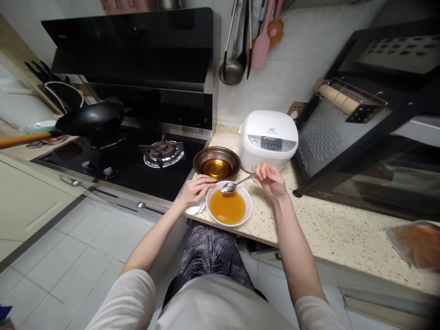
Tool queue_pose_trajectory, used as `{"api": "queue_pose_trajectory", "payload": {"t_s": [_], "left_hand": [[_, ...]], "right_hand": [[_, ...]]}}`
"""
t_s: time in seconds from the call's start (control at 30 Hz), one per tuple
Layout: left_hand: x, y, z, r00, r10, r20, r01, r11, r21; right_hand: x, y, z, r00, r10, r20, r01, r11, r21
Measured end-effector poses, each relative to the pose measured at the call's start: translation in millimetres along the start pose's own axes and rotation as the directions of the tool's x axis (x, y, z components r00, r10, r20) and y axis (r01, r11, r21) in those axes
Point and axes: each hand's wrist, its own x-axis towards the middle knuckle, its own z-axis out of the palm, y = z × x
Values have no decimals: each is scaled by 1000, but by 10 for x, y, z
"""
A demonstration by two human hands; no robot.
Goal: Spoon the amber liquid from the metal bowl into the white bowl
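A white bowl [248,211] of orange-yellow liquid sits at the counter's front edge. Over its far rim, my right hand [270,179] grips a metal spoon [229,187] by the handle, the spoon's head hanging just above the liquid. From the left, my left hand [196,189] reaches to the same rim, its fingers closed round a thin brown stick [216,181] that points toward the spoon. How far the stick extends, and its exact kind, cannot be made out. Directly behind stands a metal bowl [233,158] with amber liquid in it.
Behind the bowls is a white rice cooker [270,133]. To the left, a gas stove [163,153] carries a black wok [91,117] with a wooden handle. A black rack [330,137] rises at the right, near a plastic-wrapped brown item [415,243]. Utensils, including a ladle [231,71], hang above.
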Motion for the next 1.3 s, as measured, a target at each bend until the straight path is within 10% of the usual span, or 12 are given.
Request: {"api": "queue_pose_trajectory", "payload": {"t_s": [0.23, 0.9, 1.3], "left_hand": [[-6, -4, 1, 1000, 7, 4, -7, 1000, 4], [0, -9, -5, 1000, 25, 2, -25, 1000, 13], [11, 4, -7, 1000, 18, -1, -18, 1000, 17]], "right_hand": [[-44, -44, -20, 992, -28, 120, 30, 999, -12], [100, 169, -36, 977, -90, -191, 87, 996, -25], [175, 582, 7, 989, -3, -145, -7, 998, -69]]}}
